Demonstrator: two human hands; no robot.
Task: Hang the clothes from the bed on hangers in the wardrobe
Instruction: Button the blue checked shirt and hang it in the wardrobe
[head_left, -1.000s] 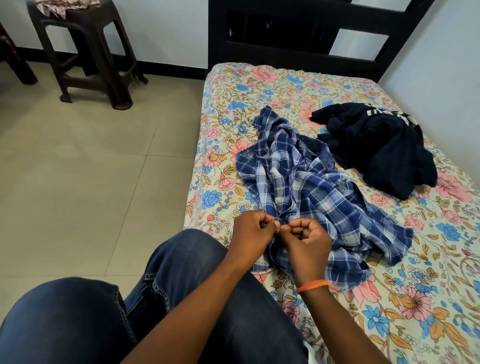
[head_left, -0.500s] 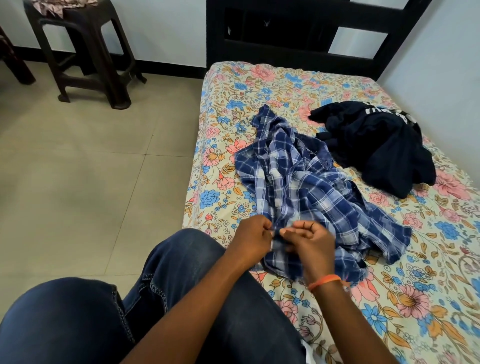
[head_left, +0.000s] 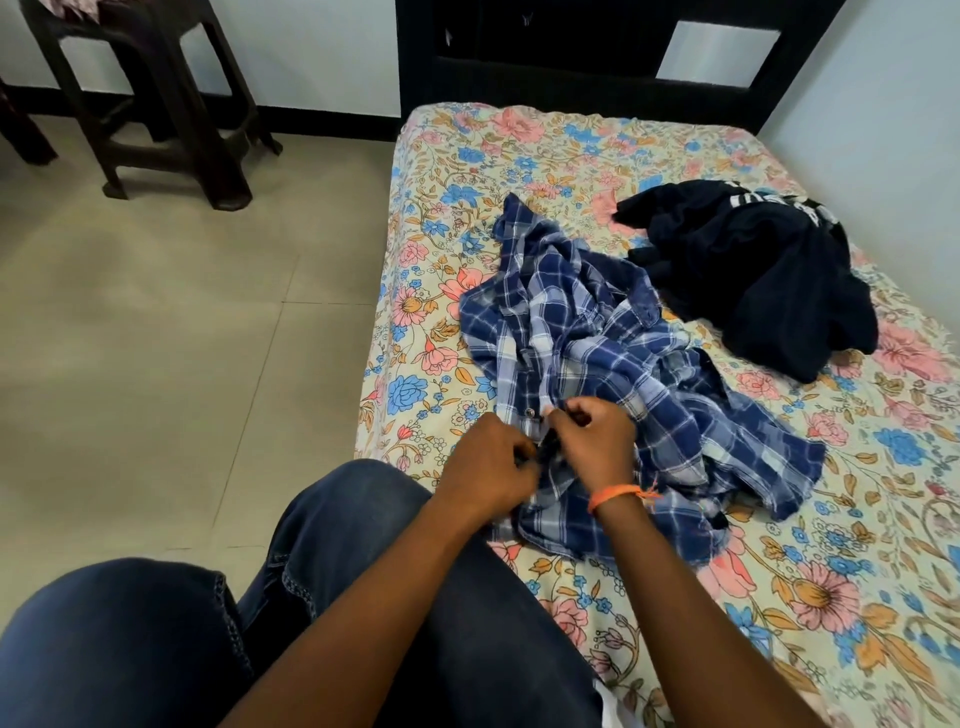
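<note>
Head view: blue plaid shirt (head_left: 597, 364) lies crumpled on the floral bed (head_left: 779, 597), near its left edge. Left hand (head_left: 485, 470) and right hand (head_left: 592, 441) both pinch the shirt's front edge, fingers curled. Dark garment (head_left: 753, 275) lies just beyond the shirt, toward the headboard (head_left: 597, 62)

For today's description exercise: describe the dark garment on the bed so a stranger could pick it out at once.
Start at the bed with the floral sheet. Near the wall side lies the dark navy garment, crumpled, with white lettering on top. Unlike the blue checked shirt beside it, it is plain and no hand touches it.
</note>
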